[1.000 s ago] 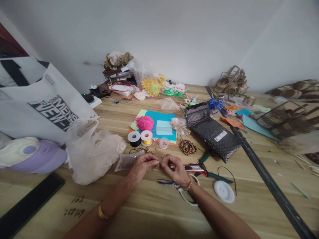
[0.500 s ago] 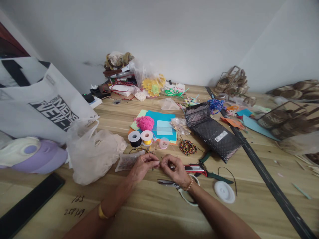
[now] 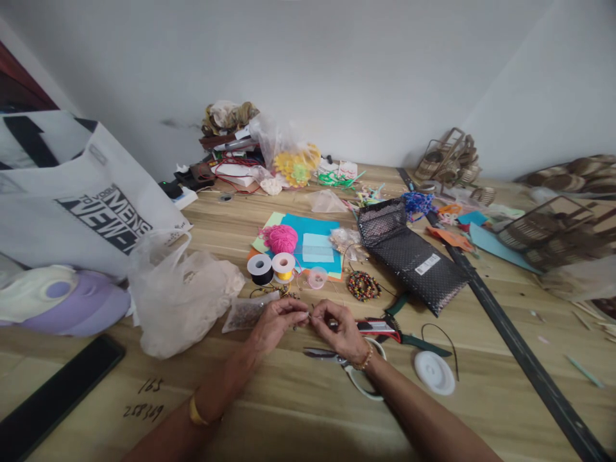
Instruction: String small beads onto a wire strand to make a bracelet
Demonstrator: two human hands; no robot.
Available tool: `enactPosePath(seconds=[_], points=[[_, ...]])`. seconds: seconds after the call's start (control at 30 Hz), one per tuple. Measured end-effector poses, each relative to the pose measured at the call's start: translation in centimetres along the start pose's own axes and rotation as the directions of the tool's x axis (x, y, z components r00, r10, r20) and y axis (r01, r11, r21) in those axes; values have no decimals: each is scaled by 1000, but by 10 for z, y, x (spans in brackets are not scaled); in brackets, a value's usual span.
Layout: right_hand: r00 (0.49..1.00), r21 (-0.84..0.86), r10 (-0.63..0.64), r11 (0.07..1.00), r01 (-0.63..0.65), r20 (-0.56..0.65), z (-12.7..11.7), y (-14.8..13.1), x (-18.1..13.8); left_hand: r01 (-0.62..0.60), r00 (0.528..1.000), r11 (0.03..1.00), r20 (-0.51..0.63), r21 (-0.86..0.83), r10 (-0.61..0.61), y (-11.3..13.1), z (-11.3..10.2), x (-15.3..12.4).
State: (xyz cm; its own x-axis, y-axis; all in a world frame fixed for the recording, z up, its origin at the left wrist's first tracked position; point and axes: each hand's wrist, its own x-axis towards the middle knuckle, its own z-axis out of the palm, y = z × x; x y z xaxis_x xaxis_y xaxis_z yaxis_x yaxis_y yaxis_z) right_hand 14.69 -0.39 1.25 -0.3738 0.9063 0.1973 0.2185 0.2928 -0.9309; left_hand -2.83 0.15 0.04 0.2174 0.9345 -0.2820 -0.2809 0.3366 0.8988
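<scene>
i have both hands together near the middle of the worktop, a little toward its near edge. my left hand has thumb and forefinger pressed together on something tiny, and my right hand meets it with its fingertips pinched the same way; the piece between them is too small to make out, possibly a bead or a bit of thin wire. a few dark specks hang or lie just under the pinch.

just beside the left hand lies a small clear packet of beads, opened or not i cannot tell. behind the hands stand a black spool and a yellow spool, touching each other, with a pink ball of yarn on blue sheets further back. a coil of multicoloured beads sits to the right, near a black mesh pouch. scissors lie under my right wrist, and a white lid sits off toward the near right.

as i judge it, the work is at an early stage: the fine piece is only being gripped, no finished strand shows at my hands, and tools lie unused.
</scene>
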Motion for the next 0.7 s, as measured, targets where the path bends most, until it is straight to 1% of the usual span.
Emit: enactPosePath(seconds=[0.13,0.37,0.7], points=[[1000,3,-2,1000,2,9,0,0,0,6,1000,1000,-14,7,-6,-1,-1,0],[1000,-4,-3,1000,3,-3,0,0,0,-18,1000,1000,9,23,18,-3,-2,0],[1000,-10,-7,1000,7,-1,0,-1,1,-39,999,997,12,73,38,1,0,-1]])
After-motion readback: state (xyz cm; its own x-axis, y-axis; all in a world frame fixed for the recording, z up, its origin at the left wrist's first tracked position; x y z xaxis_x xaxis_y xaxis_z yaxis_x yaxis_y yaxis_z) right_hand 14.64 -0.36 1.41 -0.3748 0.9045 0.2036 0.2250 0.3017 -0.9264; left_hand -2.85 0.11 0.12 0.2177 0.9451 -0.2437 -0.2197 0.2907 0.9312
